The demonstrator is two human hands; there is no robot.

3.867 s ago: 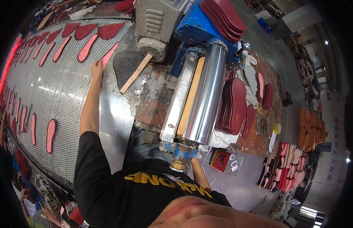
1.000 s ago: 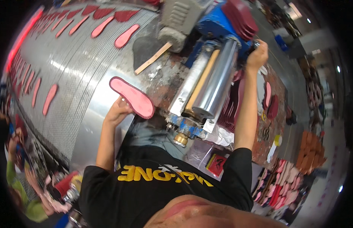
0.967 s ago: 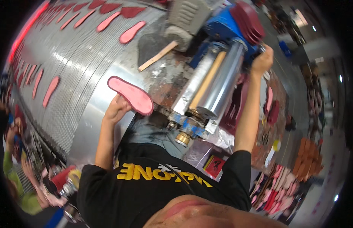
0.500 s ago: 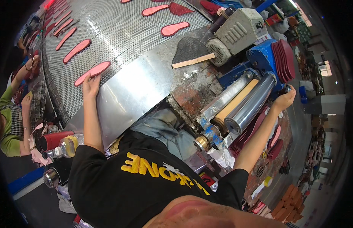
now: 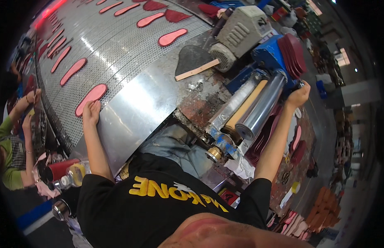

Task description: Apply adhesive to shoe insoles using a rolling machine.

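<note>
On the perforated metal conveyor point(image 5: 113, 66), a pink insole with a dark red rim point(image 5: 92, 98) lies near the smooth steel plate point(image 5: 138, 105). The fingers of my left hand point(image 5: 91, 112) are stretched out at its near edge, touching it without a wrapped grip. Over on the right, my right hand point(image 5: 298, 96) curls around a small dark knob point(image 5: 299, 85) by the blue end housing point(image 5: 269, 53) of a roller machine. Most of that knob is hidden by my fingers. The machine's shiny steel roller point(image 5: 262, 108) lies beside a tan roller point(image 5: 246, 105).
More pink insoles point(image 5: 172, 37) lie spread along the conveyor. Dark red pieces point(image 5: 292, 56) are stacked on the machine's housing. A grey motor point(image 5: 243, 31) and a wooden strip on dark mesh point(image 5: 197, 69) sit behind. At far left, a co-worker in a green sleeve point(image 5: 13, 169) works beside the belt.
The whole view has turned a little, shifting the scene. My left fingers have drawn back from the insole's surface toward its near edge. My right hand stays at the knob.
</note>
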